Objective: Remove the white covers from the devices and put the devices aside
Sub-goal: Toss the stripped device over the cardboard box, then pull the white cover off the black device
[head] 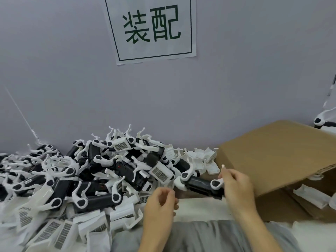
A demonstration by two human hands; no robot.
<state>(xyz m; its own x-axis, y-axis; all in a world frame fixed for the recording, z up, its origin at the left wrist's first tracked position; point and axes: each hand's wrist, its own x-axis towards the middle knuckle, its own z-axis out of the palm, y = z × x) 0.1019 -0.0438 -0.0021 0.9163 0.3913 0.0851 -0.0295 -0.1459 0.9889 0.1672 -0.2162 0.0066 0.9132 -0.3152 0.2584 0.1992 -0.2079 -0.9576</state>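
A black device (197, 183) with white curved arms at both ends lies level in front of me, low and right of centre. My right hand (236, 184) grips its right end, the fingers curled round one white arm. My left hand (161, 200) hovers just left of and below the device with its fingers curled; whether it holds anything is unclear. A big heap of black devices (101, 171) with white arms and grilled white covers fills the left. Loose white covers (54, 231) lie in the near-left corner.
An open cardboard box (276, 160) stands at the right with white parts inside and beside it. Small white cover pieces (203, 159) lie between the heap and the box. The grey wall behind carries a paper sign (151, 28). My grey-clad lap (200, 237) is at the bottom.
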